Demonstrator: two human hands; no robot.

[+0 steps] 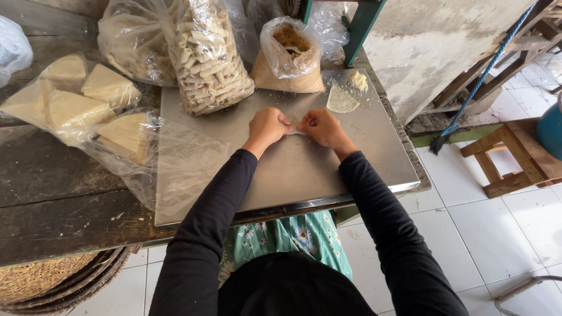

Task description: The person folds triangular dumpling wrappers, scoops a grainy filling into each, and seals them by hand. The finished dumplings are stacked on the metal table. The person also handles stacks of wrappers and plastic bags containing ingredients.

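Note:
My left hand point(267, 126) and my right hand point(324, 128) meet over the middle of a metal sheet point(293, 169), fingers pinched on a small pale wrapper roll point(298, 125) between them; most of it is hidden by my fingers. Just beyond my right hand lies a loose triangular wrapper point(341, 99) and a small lump of pale paste point(357, 79). An open plastic bag of brown crumbly filling point(290, 55) stands at the far edge of the sheet.
A big clear bag of finished rolls point(206, 55) stands at the back left of the sheet. Bags of triangular wrappers point(82, 99) lie on the dark wooden table at left. A wooden stool point(509, 158) and a broom point(468, 93) are at right, woven baskets point(52, 281) below.

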